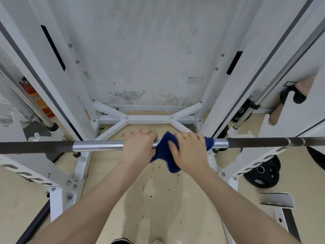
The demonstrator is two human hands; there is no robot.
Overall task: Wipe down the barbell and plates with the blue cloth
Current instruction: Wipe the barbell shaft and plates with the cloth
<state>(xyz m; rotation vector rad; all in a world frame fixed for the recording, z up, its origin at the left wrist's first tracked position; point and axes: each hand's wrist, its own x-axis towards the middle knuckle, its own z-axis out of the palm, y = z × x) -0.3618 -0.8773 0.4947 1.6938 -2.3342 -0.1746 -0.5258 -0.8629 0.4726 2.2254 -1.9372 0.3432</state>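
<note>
While the long steel barbell (98,146) lies level across the white metal rack (112,111), both hands sit on its bright chrome middle section, just beside each other. Fingers of the left hand (139,147) are curled over the top of the bare bar, gripping it. Fingers of the right hand (190,150) are curled round the dark blue terry cloth (162,152), which is bunched around the bar under the palm; a ring shows on one finger. Part of the cloth pokes out past the fingers on the right side and another fold hangs below the bar, between the two wrists. Beyond the chrome section on either side of the fingers the bar turns dark and rough. Well to the right of the right hand and lower, a black round weight plate (262,175) leans near the foot of the rack on the beige floor (158,199). Far to the left of the left hand a red fire extinguisher (37,99) stands behind the upright
</note>
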